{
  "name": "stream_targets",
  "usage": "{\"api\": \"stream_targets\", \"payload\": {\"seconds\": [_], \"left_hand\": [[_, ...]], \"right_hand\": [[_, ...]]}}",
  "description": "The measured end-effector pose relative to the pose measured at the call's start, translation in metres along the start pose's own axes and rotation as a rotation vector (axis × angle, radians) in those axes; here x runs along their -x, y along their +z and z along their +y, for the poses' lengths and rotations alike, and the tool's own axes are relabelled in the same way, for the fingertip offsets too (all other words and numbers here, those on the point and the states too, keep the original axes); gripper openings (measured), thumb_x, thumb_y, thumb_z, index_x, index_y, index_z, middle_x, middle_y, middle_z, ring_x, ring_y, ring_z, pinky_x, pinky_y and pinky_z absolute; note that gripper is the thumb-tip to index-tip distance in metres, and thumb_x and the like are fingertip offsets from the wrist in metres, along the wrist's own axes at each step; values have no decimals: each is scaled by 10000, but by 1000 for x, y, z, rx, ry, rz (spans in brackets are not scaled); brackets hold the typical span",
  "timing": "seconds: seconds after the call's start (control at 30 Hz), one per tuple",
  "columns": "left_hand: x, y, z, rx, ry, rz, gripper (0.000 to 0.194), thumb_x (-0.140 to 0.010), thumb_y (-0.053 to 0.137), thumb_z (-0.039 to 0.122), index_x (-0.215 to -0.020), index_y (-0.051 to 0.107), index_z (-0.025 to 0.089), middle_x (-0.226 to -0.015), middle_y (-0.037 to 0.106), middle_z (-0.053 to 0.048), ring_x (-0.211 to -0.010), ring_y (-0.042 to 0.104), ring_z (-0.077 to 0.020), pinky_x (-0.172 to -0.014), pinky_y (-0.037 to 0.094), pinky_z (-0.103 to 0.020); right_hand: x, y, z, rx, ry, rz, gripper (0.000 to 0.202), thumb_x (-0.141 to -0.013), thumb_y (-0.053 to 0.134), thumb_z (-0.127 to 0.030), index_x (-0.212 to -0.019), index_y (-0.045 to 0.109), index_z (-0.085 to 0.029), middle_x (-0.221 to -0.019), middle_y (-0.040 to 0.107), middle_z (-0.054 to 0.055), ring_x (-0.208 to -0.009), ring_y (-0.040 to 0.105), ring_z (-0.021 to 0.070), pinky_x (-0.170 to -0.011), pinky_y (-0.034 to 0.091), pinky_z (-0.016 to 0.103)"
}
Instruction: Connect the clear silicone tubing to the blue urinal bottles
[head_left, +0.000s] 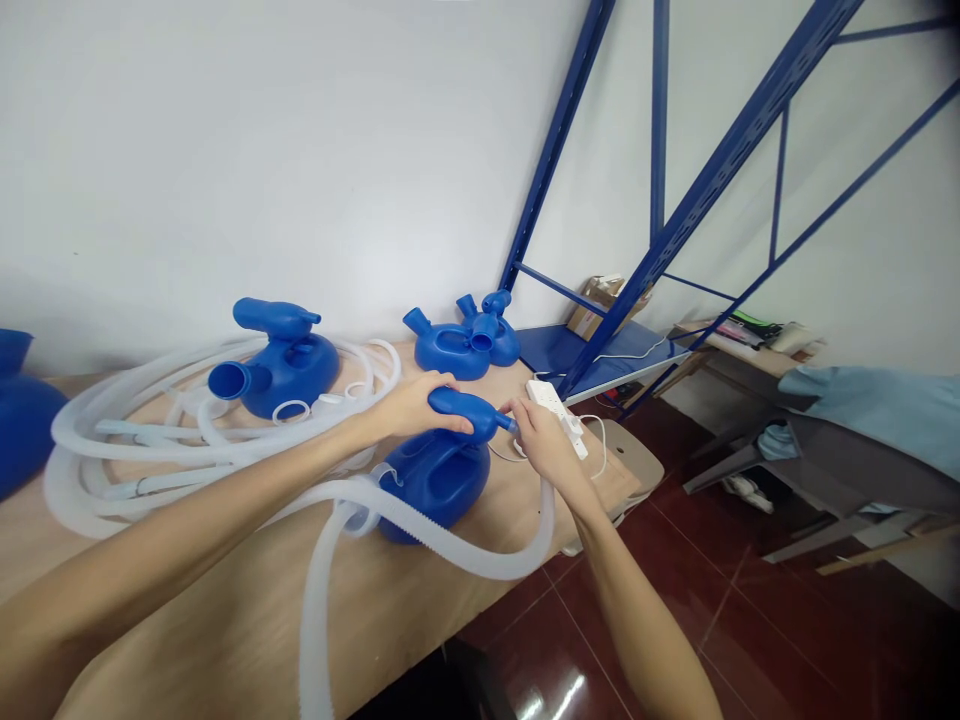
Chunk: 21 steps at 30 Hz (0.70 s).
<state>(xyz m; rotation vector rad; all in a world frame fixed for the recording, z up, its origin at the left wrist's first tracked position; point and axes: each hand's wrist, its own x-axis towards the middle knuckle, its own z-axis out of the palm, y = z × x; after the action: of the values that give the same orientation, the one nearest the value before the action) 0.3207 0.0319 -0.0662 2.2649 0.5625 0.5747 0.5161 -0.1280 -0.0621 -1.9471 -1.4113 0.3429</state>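
Blue attachment (466, 410): long axis left–right, spout pointing right. Left hand (426, 405) clamped around its body; right hand's (541, 432) fingers pinched at spout tip.

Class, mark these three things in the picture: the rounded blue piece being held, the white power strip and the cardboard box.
Rounded blue piece (458, 403): head view, upper side of its body.
White power strip (545, 396): head view, top face.
Cardboard box (583, 323): head view, front side.

Your left hand (421, 402) and right hand (541, 436) are bare; your slim left forearm (232, 525) and right forearm (637, 600) are uncovered.
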Motion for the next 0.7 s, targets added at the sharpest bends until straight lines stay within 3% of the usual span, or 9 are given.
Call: {"api": "stream_targets", "payload": {"seconds": [0.13, 0.23, 0.4, 0.6, 0.7], "left_hand": [[5, 2, 1, -34, 27, 28, 613, -693, 833, 719, -1053, 711, 237, -1062, 739, -48, -1037, 669, -309, -936, 495, -402], [7, 4, 0, -58, 50, 43, 666, -656, 858, 719, -1092, 705, 241, -1114, 726, -64, -1094, 655, -328, -993, 486, -429], [12, 6, 0, -86, 81, 56, 702, -668, 834, 767, -1102, 690, 234, -1142, 689, -76, -1088, 650, -316, -971, 509, -427], [19, 7, 1, -159, 153, 78, 712, -729, 765, 813, -1127, 694, 226, -1157, 651, -77, -1047, 663, -299, -922, 529, -412], [19, 6, 5, -188, 127, 83, 693, -728, 762, 815, -1079, 699, 221, -1135, 651, -78, -1010, 672, -296, -888, 536, -407]], "right_hand": [[-1, 3, -1, 10, -74, 83, 493, -1083, 325, -428, -1144, 744, -176, -1073, 775, 122, -967, 690, 251, -876, 507, 358], [-7, 0, -2, -88, -41, -45, 473, -1067, 399, -439, -1281, 738, -186, -1160, 770, 124, -860, 679, 224, -741, 528, 331], [-17, -4, -3, -312, 136, -231, 539, -1021, 521, -461, -1477, 645, -203, -812, 698, 43, -471, 422, 103, -429, 328, 232], [-26, -8, -13, -474, 353, -450, 547, -1036, 543, -399, -1564, 550, -257, -519, 354, -105, -392, 238, 78, -356, 165, 172], [-26, -8, -19, -512, 421, -481, 551, -1074, 452, -345, -1616, 469, -246, -466, 289, -129, -366, 209, 83, -353, 141, 158]]}}
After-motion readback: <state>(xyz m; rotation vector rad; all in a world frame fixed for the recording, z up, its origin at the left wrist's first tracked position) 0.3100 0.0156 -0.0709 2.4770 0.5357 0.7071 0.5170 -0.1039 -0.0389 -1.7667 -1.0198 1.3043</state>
